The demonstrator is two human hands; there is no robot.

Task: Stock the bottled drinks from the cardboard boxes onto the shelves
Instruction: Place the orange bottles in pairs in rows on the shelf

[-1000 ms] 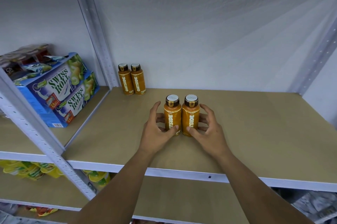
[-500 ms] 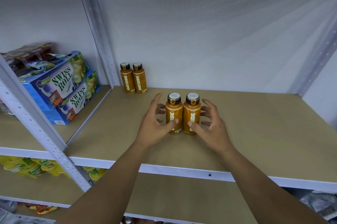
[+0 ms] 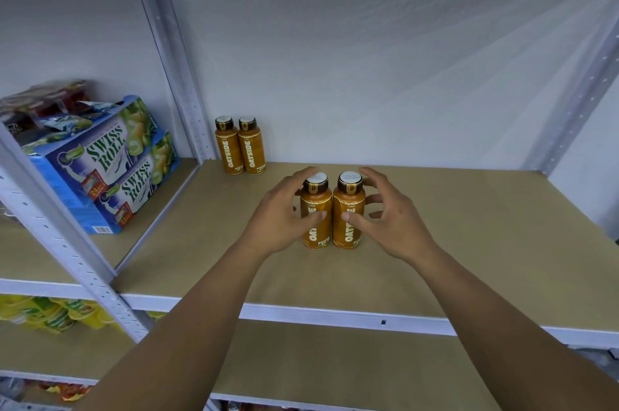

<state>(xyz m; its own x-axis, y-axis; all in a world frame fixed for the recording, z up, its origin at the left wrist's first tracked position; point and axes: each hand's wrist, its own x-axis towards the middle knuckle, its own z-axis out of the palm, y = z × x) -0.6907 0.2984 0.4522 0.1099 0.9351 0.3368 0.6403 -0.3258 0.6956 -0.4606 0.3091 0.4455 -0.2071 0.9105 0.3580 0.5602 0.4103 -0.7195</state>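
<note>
Head view: where are the drinks?
– The left bottle (image 3: 315, 236) and right bottle (image 3: 348, 199) stand upright and touching, mid-shelf (image 3: 469, 226). A back pair of bottles (image 3: 240, 149) stands at their 10 o'clock, against the wall.
– And the hands?
– The left hand (image 3: 281, 219) wraps the left bottle, thumb on its label. The right hand (image 3: 392, 226) has its thumb on the right bottle and its fingers splayed and curved at 3 o'clock. I cannot tell whether it grips.
– Anything else?
– Swiss Roll boxes (image 3: 110, 162) at 9 o'clock.

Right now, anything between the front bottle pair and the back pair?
Bare shelf board only, past the left hand holding the front pair; back pair stands clear. Head view.
</note>
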